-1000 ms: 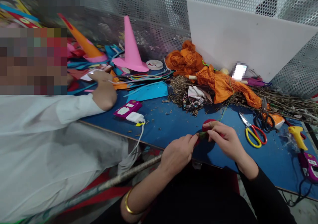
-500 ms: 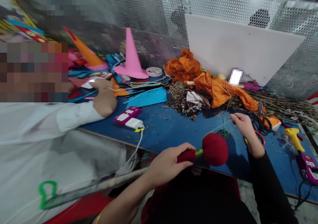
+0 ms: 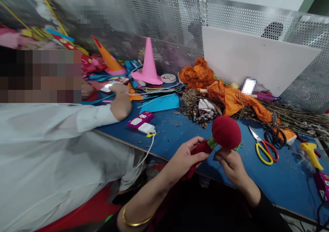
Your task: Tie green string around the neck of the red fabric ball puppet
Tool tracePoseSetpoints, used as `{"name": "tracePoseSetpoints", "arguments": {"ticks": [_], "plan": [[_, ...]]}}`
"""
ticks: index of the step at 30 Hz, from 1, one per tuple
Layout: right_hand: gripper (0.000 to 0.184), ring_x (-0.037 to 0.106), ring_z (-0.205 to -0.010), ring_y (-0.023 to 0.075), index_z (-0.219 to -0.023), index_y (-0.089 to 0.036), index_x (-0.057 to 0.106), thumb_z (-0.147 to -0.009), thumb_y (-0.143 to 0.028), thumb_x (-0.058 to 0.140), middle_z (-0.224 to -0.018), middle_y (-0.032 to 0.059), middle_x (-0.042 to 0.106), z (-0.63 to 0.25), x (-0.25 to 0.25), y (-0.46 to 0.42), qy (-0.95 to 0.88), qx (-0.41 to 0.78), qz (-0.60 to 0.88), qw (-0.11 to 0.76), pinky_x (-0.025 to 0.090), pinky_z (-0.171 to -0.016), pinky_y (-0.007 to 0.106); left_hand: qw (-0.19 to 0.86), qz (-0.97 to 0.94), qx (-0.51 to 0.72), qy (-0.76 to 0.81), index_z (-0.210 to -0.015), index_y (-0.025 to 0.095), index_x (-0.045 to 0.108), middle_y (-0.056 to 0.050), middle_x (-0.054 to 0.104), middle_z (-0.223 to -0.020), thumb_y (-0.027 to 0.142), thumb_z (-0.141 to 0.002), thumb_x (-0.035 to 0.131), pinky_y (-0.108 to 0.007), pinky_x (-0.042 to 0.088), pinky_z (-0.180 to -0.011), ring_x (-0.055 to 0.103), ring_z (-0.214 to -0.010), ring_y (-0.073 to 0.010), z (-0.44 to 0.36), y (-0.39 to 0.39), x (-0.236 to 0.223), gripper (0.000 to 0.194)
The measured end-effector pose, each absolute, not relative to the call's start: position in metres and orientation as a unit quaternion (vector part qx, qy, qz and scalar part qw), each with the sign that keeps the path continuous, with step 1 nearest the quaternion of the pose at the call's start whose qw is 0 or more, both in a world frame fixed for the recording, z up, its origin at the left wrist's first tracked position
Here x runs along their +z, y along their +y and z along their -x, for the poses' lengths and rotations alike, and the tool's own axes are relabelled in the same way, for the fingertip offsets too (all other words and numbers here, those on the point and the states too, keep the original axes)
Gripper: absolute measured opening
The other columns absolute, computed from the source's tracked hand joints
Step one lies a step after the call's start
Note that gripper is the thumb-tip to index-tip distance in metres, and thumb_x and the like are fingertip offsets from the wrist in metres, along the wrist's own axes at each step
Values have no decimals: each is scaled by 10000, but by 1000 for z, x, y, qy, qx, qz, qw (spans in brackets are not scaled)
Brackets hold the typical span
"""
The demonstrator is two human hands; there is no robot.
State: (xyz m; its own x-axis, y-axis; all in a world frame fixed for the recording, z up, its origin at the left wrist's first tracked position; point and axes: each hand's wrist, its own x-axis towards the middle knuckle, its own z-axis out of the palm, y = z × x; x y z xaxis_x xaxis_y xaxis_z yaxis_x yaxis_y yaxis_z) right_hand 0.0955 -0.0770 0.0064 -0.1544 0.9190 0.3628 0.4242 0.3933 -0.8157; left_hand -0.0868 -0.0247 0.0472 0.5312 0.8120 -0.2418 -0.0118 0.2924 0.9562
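Note:
A round ball wrapped in dark red cloth (image 3: 226, 132) is tilted up above the table's front edge. Its gathered neck is bound with green thread (image 3: 212, 142). My left hand (image 3: 189, 158) is closed around the bunched red cloth tail just below that binding. Right beneath the ball, close to the neck, is my right hand (image 3: 231, 165), its fingers pinched together; the thread between them is mostly hidden. A bit of loose green thread (image 3: 240, 147) shows on the table behind the ball.
Red-and-yellow scissors (image 3: 267, 151), black scissors (image 3: 275, 132) and a yellow glue gun (image 3: 311, 154) lie to the right. Orange cloth (image 3: 228, 96) and dry stalks are behind. A co-worker's arm (image 3: 95, 117), a purple power strip (image 3: 141, 119) and pink cone hat (image 3: 148, 65) are left.
My right hand has come left and down from over the table to the ball's neck. The ball has tipped upward in my left hand. The red-and-yellow scissors are now uncovered.

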Motion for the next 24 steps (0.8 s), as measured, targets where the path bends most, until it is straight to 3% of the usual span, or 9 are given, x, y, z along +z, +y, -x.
{"name": "tracePoseSetpoints", "arguments": {"ticks": [2, 7, 9, 12, 16, 18, 21, 24], "plan": [[225, 598, -764, 177, -811, -195, 651, -939, -218, 468, -782, 59, 613, -98, 16, -87, -711, 226, 476, 465, 497, -728, 306, 703, -516, 297, 388, -989, 171, 518, 74, 519, -660, 328, -708, 732, -168, 308, -483, 395, -504, -47, 89, -23, 45, 387], [234, 570, -1124, 248, -906, -203, 670, -956, -257, 447, -1154, 135, 605, -94, 29, -97, -733, 245, 384, 505, 459, -952, 402, 718, -507, 307, 366, -959, 166, 532, 55, 552, -726, 336, -699, 745, -175, 362, -535, 452, -570, -64, 82, -26, 38, 376], [313, 621, -972, 238, -841, -202, 670, -970, -341, 420, -956, 110, 657, -89, 26, -94, -701, 321, 340, 539, 478, -900, 411, 729, -497, 309, 356, -941, 167, 538, 32, 583, -784, 326, -699, 737, -193, 402, -604, 506, -656, -91, 76, -30, 35, 350], [388, 539, -626, 179, -695, -190, 650, -943, -422, 463, -612, 36, 545, -82, 16, -90, -565, 414, 357, 619, 461, -620, 322, 717, -514, 296, 365, -966, 163, 556, 2, 621, -858, 294, -713, 707, -230, 436, -706, 555, -762, -128, 70, -34, 30, 322], [354, 416, -548, 139, -644, -171, 661, -896, -395, 551, -548, 10, 467, -80, 9, -99, -452, 445, 433, 641, 322, -506, 272, 711, -521, 296, 368, -1111, 164, 523, -63, 651, -1070, 257, -707, 696, -299, 449, -850, 590, -947, -185, 70, -38, 29, 449], [362, 403, -553, 138, -628, -168, 659, -887, -399, 559, -540, 8, 455, -81, 11, -105, -440, 450, 458, 628, 318, -515, 273, 721, -511, 293, 366, -1143, 168, 506, -71, 658, -1061, 261, -709, 696, -308, 459, -824, 604, -919, -189, 70, -40, 29, 483], [365, 377, -541, 131, -616, -167, 652, -877, -407, 568, -534, 2, 437, -81, 16, -110, -426, 448, 478, 624, 303, -505, 269, 730, -497, 286, 372, -1164, 176, 486, -32, 661, -892, 269, -711, 701, -263, 451, -689, 595, -748, -149, 70, -42, 30, 510], [359, 343, -515, 120, -608, -170, 644, -869, -406, 575, -525, -8, 424, -80, 15, -112, -414, 443, 478, 635, 280, -483, 262, 733, -491, 275, 381, -1150, 181, 490, 38, 587, -713, 290, -712, 703, -201, 353, -528, 478, -546, -81, 71, -42, 27, 499]]}}
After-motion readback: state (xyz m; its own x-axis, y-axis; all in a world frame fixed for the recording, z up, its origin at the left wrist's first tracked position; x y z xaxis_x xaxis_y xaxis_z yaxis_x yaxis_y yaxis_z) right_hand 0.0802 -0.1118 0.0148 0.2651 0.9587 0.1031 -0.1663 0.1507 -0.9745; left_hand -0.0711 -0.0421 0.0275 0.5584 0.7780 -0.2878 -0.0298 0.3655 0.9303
